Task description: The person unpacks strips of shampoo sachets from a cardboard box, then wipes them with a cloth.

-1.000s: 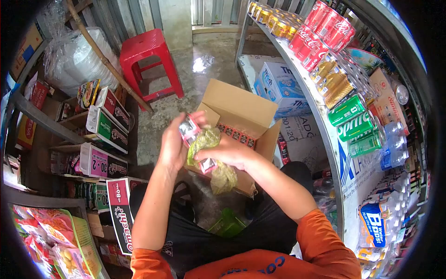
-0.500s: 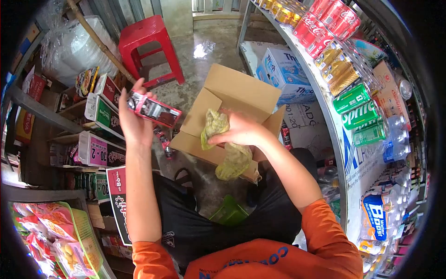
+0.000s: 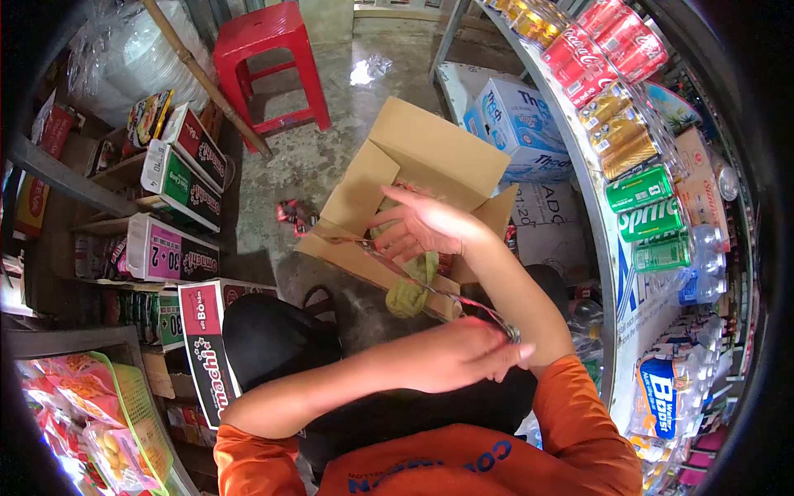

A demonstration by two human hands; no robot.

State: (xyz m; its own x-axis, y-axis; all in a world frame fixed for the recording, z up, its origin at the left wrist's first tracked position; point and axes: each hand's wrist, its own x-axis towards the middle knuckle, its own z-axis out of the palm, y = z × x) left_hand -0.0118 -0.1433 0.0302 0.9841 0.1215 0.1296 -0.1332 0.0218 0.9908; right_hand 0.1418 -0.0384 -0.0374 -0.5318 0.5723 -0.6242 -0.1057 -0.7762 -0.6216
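My left hand (image 3: 475, 355) reaches across in front of me, below my right forearm, its fingers closed on one end of a strip of red-and-black packets (image 3: 364, 242). The strip stretches up and left from it, blurred by motion, and its far end bunches left of the cardboard box (image 3: 438, 124). Over the opening of that box is my right hand (image 3: 426, 225), fingers spread and nothing gripped in them; the strip passes close by its fingertips. A crumpled yellow-green bundle (image 3: 409, 289) hangs over the near side of the box. Some red contents show inside, partly hidden by my right hand.
Noodle cartons (image 3: 178, 256) fill the shelf on my left, with a basket of snack packs (image 3: 136, 413) nearer me. A red stool (image 3: 269, 50) stands ahead. At right, a metal shelf (image 3: 608, 273) carries cans and bottles, with blue-and-white cartons (image 3: 525, 124) beneath its far end.
My left hand has swung rightward and down with the strip, which now trails across the box. My right hand has let go of the yellow-green bundle and spread its fingers.
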